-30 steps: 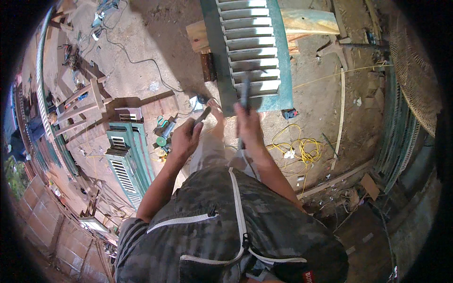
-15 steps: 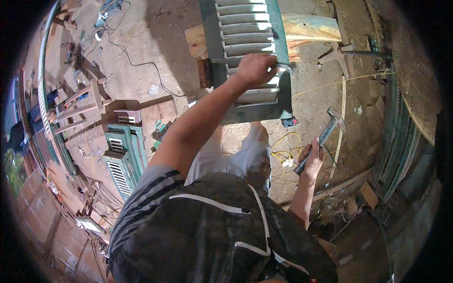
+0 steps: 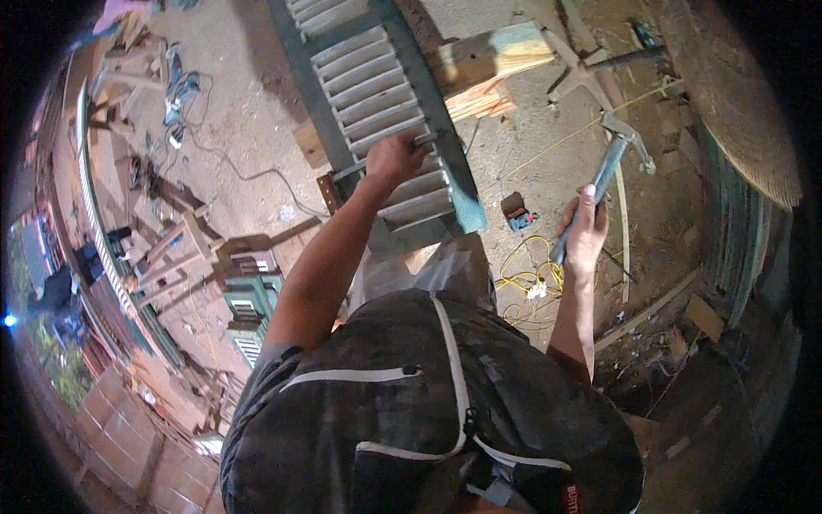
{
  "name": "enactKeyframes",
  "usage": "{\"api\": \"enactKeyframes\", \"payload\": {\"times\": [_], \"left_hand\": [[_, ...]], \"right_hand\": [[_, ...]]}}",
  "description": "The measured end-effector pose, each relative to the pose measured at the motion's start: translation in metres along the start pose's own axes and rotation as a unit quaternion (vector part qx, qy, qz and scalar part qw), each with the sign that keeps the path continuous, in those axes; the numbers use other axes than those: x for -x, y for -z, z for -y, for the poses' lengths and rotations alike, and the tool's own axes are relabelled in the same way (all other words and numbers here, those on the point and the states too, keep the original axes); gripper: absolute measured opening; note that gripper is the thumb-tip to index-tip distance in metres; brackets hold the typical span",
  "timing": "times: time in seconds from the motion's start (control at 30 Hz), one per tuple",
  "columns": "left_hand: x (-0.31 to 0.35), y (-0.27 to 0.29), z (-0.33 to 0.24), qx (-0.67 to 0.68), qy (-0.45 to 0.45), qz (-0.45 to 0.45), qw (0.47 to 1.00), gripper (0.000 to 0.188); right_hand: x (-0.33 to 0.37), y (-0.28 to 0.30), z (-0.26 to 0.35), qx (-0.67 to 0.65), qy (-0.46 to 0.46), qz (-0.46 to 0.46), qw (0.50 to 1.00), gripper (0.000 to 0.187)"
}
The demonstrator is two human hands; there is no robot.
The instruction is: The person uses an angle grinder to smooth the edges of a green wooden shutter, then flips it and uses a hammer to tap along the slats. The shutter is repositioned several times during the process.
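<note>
A dark green louvred shutter (image 3: 301, 84) with pale slats lies slantwise in front of me, one end close to my legs. My left hand (image 3: 396, 161) is over its slats, fingers closed round a slim metal bar (image 3: 349, 170). The bar lies crosswise over the shutter, and one end sticks out past my fingers toward the right rail. To the right of the shutter, my right hand (image 3: 586, 224) grips a claw hammer (image 3: 610, 163) by its handle. The hammer is held in the air, head up and away from me, touching nothing.
Timber pieces (image 3: 505, 53) lie under the shutter. A blue-black power tool or battery (image 3: 519, 218) and a tangled yellow cord (image 3: 524, 272) are on the floor at right. More green shutters (image 3: 250, 298) are stacked at left, near wooden frames (image 3: 181, 248). Green panels (image 3: 728, 227) stand far right.
The view has turned, so the shutter appears further left and more slanted. My left hand and the bar have shifted leftward across the slats. The hammer has risen slightly.
</note>
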State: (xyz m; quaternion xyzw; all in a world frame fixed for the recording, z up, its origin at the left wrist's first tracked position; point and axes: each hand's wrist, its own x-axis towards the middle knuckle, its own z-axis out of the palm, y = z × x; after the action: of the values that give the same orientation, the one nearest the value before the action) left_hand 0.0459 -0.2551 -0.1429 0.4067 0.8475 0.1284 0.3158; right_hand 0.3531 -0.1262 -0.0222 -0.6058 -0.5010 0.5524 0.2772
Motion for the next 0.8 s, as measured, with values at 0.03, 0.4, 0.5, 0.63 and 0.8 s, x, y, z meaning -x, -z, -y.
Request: {"api": "enactKeyframes", "payload": {"times": [0.03,0.4,0.5,0.63,0.8], "left_hand": [[-0.001,0.002,0.005,0.004,-0.004,-0.001,1.0,0.032],[-0.007,-0.015,0.014,-0.065,-0.047,0.064,0.995,0.034],[0.003,-0.01,0.008,-0.068,-0.044,0.098,0.992,0.035],[-0.006,-0.011,0.027,-0.069,-0.036,0.1,0.992,0.034],[-0.023,-0.013,0.021,-0.062,-0.043,0.105,0.992,0.042]], "right_hand": [[0.003,-0.011,0.005,-0.049,0.014,-0.011,0.999,0.034],[0.041,-0.099,-0.06,0.049,-0.129,0.187,0.973,0.036],[0.031,-0.082,-0.032,0.174,-0.095,0.283,0.938,0.045],[0.003,-0.031,0.009,0.201,0.019,0.123,0.972,0.032],[-0.026,-0.009,0.055,0.012,-0.039,-0.087,0.995,0.032]]}}
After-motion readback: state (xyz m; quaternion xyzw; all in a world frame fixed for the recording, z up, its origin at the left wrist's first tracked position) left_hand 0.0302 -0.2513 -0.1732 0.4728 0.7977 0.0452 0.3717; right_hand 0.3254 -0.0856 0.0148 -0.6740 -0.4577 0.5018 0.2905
